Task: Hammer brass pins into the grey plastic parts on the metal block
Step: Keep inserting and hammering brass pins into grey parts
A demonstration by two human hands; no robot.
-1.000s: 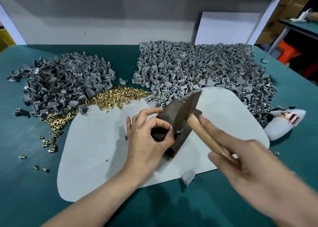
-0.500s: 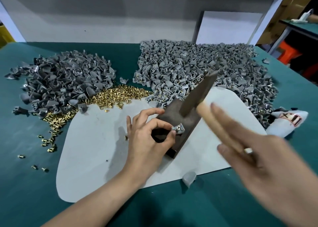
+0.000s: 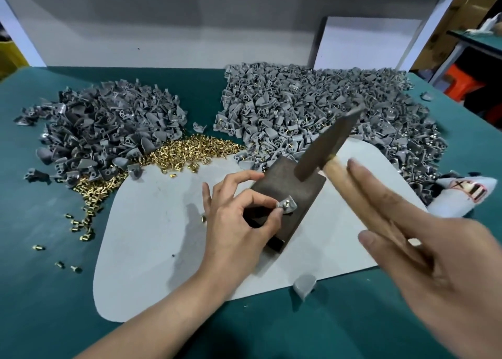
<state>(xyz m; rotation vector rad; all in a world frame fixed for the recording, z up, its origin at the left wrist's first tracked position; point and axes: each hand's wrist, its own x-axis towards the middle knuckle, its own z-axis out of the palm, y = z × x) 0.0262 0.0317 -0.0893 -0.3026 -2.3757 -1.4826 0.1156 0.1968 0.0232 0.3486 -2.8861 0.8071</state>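
Since a second ago the hammer (image 3: pixel 326 146) has swung up off the metal block (image 3: pixel 307 187) and now hangs tilted above its far end, head blurred. At left lies a heap of grey plastic parts (image 3: pixel 108 130) with loose brass pins (image 3: pixel 190 152) beside it on the green table (image 3: pixel 40 290). Centre frame, the left hand (image 3: pixel 239 228) pinches one grey part (image 3: pixel 288 205) between thumb and forefinger, holding it on the metal block, which sits on a pale mat (image 3: pixel 152 250). At right, the right hand (image 3: pixel 423 255) grips the wooden handle, two fingers stretched along it
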